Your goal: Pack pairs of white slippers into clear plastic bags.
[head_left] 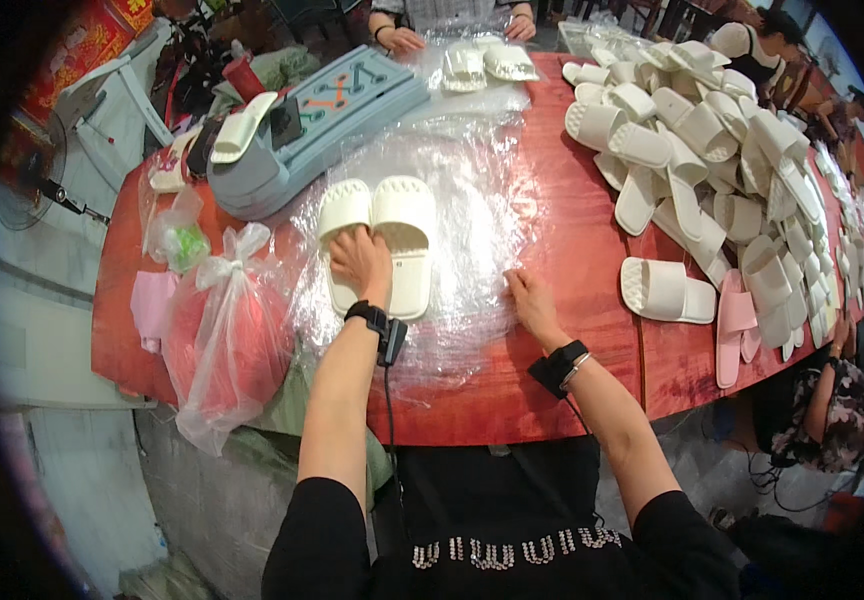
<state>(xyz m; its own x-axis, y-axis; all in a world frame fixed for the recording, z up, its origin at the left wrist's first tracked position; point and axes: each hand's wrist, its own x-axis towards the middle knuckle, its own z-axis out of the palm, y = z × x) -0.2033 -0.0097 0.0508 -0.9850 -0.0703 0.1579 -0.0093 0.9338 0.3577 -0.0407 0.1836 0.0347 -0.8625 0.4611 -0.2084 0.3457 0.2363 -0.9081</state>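
Note:
A pair of cream slippers (411, 290) lies side by side on a spread of clear plastic bags (472, 215) before me. My left hand (360, 265) is closed on the left slipper, its fingertips tucked at the strap's opening and partly hidden. To the right, my right hand (534, 308) is closed with thumb and forefinger pinched at the right edge of the clear plastic. Both wrists carry black bands with cables.
A heap of cream slippers (702, 130) covers the table's right side, with pink slippers (735, 330) at its near edge. A grey-blue step platform (322, 130) holds one slipper at the left. Nearby sits a tied bag (227, 330). Across the table, a person's hands (402, 40) flank bagged slippers (487, 65).

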